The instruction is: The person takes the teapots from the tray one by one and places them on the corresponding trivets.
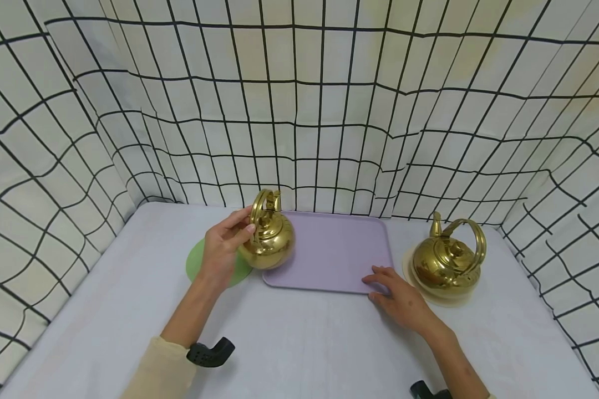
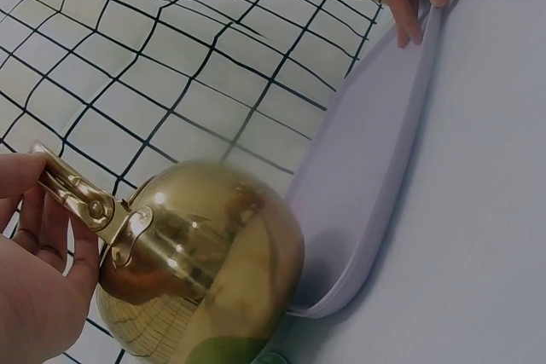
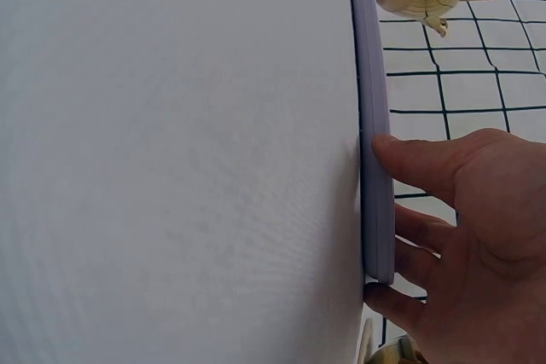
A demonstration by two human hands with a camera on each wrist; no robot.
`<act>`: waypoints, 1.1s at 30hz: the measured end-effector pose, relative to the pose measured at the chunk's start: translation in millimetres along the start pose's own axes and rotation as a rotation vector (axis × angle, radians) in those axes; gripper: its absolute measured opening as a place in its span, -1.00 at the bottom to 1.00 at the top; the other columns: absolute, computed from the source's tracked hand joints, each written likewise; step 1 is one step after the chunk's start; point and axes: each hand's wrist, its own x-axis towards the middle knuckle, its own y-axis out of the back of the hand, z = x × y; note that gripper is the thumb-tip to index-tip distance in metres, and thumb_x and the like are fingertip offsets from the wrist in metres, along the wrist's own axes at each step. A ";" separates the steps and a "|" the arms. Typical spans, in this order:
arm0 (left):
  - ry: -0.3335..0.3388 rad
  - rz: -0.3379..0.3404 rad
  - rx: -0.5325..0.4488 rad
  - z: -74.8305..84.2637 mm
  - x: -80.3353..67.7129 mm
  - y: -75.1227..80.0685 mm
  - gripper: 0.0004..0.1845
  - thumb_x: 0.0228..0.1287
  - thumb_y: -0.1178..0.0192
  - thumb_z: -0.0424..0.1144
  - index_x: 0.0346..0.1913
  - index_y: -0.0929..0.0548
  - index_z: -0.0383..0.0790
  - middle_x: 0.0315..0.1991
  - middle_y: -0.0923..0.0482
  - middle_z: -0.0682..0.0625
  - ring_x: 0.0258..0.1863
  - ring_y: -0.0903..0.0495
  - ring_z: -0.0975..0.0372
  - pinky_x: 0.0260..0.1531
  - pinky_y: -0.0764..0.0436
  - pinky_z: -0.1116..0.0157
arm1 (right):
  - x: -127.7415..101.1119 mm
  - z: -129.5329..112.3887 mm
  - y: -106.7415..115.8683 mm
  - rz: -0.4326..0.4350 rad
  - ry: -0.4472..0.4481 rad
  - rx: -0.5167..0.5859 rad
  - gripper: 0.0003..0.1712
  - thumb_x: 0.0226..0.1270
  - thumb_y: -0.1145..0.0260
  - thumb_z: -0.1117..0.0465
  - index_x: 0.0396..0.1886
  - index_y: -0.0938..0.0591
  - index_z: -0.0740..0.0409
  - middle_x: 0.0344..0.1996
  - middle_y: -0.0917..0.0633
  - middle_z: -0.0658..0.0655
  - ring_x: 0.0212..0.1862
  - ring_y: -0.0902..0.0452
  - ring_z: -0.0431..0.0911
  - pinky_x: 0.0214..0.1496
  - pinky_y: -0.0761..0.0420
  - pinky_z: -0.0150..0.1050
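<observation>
My left hand (image 1: 224, 246) grips the handle of a brass kettle (image 1: 269, 244) at the left edge of a lilac tray (image 1: 334, 249). I cannot tell whether the kettle's base rests on the tray. The left wrist view shows the kettle (image 2: 213, 253) close up against the tray's corner (image 2: 367, 168), its handle in my fingers (image 2: 34, 210). Partly under my left hand lies a green round mat (image 1: 197, 260). My right hand (image 1: 396, 293) rests with spread fingers on the tray's near right corner; in the right wrist view the thumb (image 3: 426, 159) touches the tray's edge (image 3: 375, 168).
A second brass kettle (image 1: 446, 260) stands on a cream round mat (image 1: 444, 299) right of the tray. A white cloth (image 1: 299, 343) covers the table. Black-checked white fabric (image 1: 299, 111) walls in the back and both sides.
</observation>
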 end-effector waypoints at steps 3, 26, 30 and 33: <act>0.002 0.003 -0.007 0.7 -0.7 1.6 -0.49 0.43 -0.19 -0.49 0.41 -0.50 -0.38 -0.14 -0.63 0.21 -0.04 -0.57 0.35 0.07 -0.56 0.49 | -0.2 0.7 -0.5 0.001 0.000 -0.003 -0.65 0.45 -0.36 0.23 0.19 -0.69 0.00 0.45 -0.51 0.29 0.51 -0.35 0.33 0.43 -0.43 0.33; -0.026 0.045 -0.084 0.2 -4.7 8.3 -0.50 0.41 -0.20 -0.53 0.38 -0.49 -0.48 -0.17 -0.63 0.18 -0.07 -0.57 0.32 0.01 -0.57 0.48 | 0.1 2.0 -1.9 0.014 0.012 -0.011 -0.65 0.45 -0.37 0.23 0.18 -0.69 0.01 0.44 -0.52 0.29 0.51 -0.37 0.33 0.42 -0.45 0.31; -0.034 0.051 -0.091 1.7 -4.5 9.4 -0.51 0.42 -0.19 -0.52 0.38 -0.50 -0.47 -0.17 -0.65 0.18 -0.07 -0.58 0.31 0.03 -0.57 0.48 | -0.4 0.7 -1.6 0.011 0.006 -0.013 -0.66 0.45 -0.37 0.23 0.19 -0.69 0.00 0.45 -0.51 0.29 0.51 -0.36 0.32 0.43 -0.44 0.31; -0.036 0.053 -0.095 3.2 -4.7 11.1 -0.52 0.43 -0.17 -0.52 0.38 -0.49 -0.47 -0.18 -0.66 0.18 -0.09 -0.59 0.32 0.04 -0.57 0.48 | -0.4 0.0 -1.5 0.009 0.005 -0.012 -0.66 0.45 -0.36 0.23 0.19 -0.69 0.00 0.45 -0.51 0.29 0.51 -0.36 0.32 0.43 -0.44 0.31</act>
